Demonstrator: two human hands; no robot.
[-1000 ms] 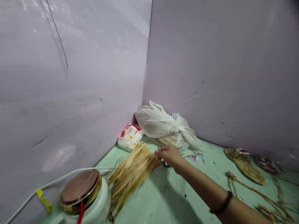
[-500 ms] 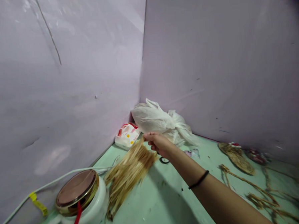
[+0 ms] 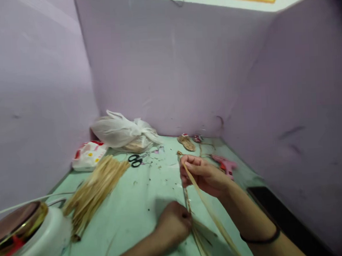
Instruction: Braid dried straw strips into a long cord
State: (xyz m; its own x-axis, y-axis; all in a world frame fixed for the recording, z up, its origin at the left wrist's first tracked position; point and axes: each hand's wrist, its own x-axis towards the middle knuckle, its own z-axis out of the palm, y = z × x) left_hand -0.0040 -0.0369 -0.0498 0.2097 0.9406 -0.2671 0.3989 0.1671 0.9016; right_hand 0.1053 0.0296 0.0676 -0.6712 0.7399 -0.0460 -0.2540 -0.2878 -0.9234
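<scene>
My right hand (image 3: 205,175), with a dark band on its wrist, pinches the end of a long pale strip of dried plant fibre (image 3: 211,213) that trails down toward me. Below it, my left hand (image 3: 174,221) is closed around a braided fibre cord (image 3: 187,198). Loose fibre strands (image 3: 200,243) fan out beneath that fist. The cord's upper part passes behind my right fingers. To the left, a bundle of similar strips (image 3: 97,193) lies on the green tabletop (image 3: 135,221).
Black-handled scissors (image 3: 136,160) lie beyond the bundle. A tied white plastic bag (image 3: 122,132) and a wipes pack (image 3: 89,155) stand behind. A white mug (image 3: 55,241) is at front left. Right of my hand are a pink glue gun (image 3: 226,166), a woven sole (image 3: 186,142) and a dark phone-like slab (image 3: 278,214).
The view has swung right. My right hand has moved from the bundle over to the cord, now with a single strip in its fingers. My left hand has come into view, gripping the cord.
</scene>
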